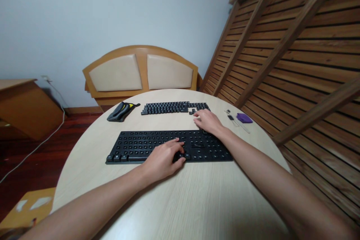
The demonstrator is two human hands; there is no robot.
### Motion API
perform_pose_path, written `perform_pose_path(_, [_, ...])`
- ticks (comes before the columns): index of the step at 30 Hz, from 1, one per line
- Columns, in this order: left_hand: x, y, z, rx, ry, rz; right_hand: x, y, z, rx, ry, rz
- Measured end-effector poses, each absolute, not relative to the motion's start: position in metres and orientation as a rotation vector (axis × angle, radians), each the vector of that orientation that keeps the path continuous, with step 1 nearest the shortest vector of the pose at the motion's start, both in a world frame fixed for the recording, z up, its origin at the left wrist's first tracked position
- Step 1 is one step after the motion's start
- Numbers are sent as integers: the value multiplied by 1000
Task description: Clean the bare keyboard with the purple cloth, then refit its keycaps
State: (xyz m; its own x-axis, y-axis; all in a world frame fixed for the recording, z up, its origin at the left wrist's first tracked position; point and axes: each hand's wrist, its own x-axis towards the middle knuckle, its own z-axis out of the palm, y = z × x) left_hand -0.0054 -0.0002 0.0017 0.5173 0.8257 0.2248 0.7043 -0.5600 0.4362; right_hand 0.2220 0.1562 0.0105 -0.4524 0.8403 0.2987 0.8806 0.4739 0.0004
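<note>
A black keyboard (168, 160) lies on the round table, most of its key positions bare with small switch stems showing. Several keycaps and the space bar (137, 157) are fitted along its front row. My left hand (165, 155) rests over the keyboard's front edge, right of the middle. Its fingers are bent and its thumb is apart from them; no held thing shows. Beyond the keyboard, rows of loose black keycaps (167, 108) stand in keyboard order. My right hand (208, 120) hovers just in front of their right-hand group, fingers forward and apart, covering part of it.
A black, grey and yellow pouch (121, 112) sits at the table's left. On the right lie a purple cloth (244, 118) and a thin wire tool (236, 123). Wooden slats (295, 45) lean along the right; a padded headboard (140, 69) stands behind the table.
</note>
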Motion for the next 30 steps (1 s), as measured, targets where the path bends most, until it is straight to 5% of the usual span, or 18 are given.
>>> perform_pose_path(30, [-5, -2, 8, 2493, 1309, 587, 215, 149, 12, -1411, -2475, -248])
